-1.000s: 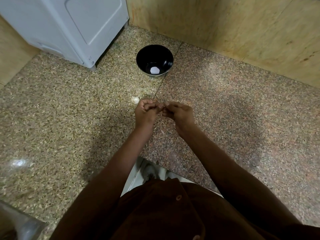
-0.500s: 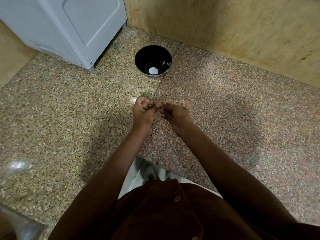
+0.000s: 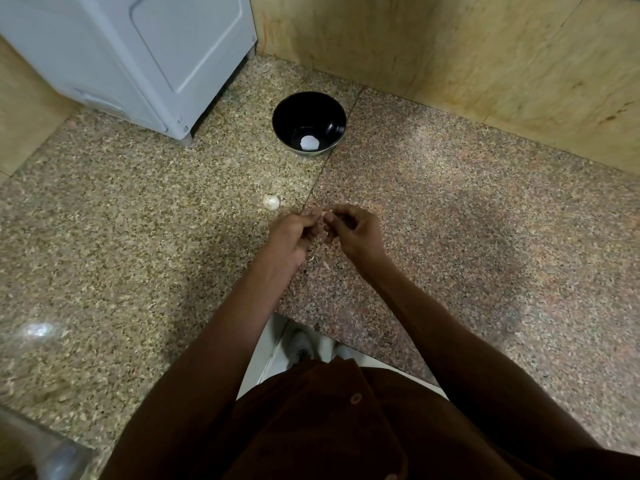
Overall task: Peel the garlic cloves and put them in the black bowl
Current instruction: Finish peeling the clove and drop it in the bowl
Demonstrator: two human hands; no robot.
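The black bowl (image 3: pixel 309 123) stands on the granite counter near the back, with one white peeled clove (image 3: pixel 309 143) at its bottom. A loose unpeeled garlic clove (image 3: pixel 271 201) lies on the counter just left of my hands. My left hand (image 3: pixel 293 233) and my right hand (image 3: pixel 353 230) meet fingertip to fingertip above the counter. Together they pinch a small garlic clove (image 3: pixel 328 214), of which only a pale sliver shows between the fingers.
A white appliance (image 3: pixel 138 60) stands at the back left. A yellowish stone wall (image 3: pixel 485 57) runs along the back and right. Small bits of garlic skin (image 3: pixel 317 259) lie on the counter below my hands. The counter's front edge (image 3: pixel 346 336) is near my body.
My hands stayed together on the clove, with the fingers shifting slightly. The view shifted a little, so the loose clove beside my left hand shows fully again.
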